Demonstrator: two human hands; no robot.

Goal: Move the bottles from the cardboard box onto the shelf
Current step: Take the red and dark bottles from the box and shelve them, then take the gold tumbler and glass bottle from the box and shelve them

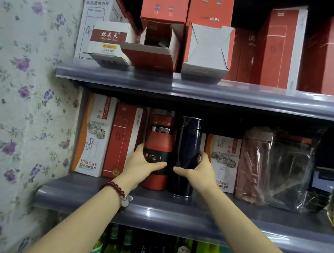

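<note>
- Two bottles stood upright on the middle shelf (173, 212), a little back from its front edge and roughly midway between the wallpapered wall (20, 89) and the shelf's right end.
- The red bottle (159, 138), with a black band round its lower half, stood on the left; the dark blue flask (187, 145) stood just beside it on the right, the two nearly touching.
- The left hand (141, 164) was wrapped round the red bottle, fingers behind it and thumb across the black band; a bead bracelet (116, 191) sat on that wrist.
- The right hand (198, 171) clasped the dark blue flask the same way, thumb lying across its front, fingers curled round its right side.
- Boxed cups (94, 134) lined the back of the shelf behind both bottles, and plastic-wrapped bottles (255, 163) stood towards the right end.
- Red cartons (165, 3) crowded the upper shelf (207, 91).
</note>
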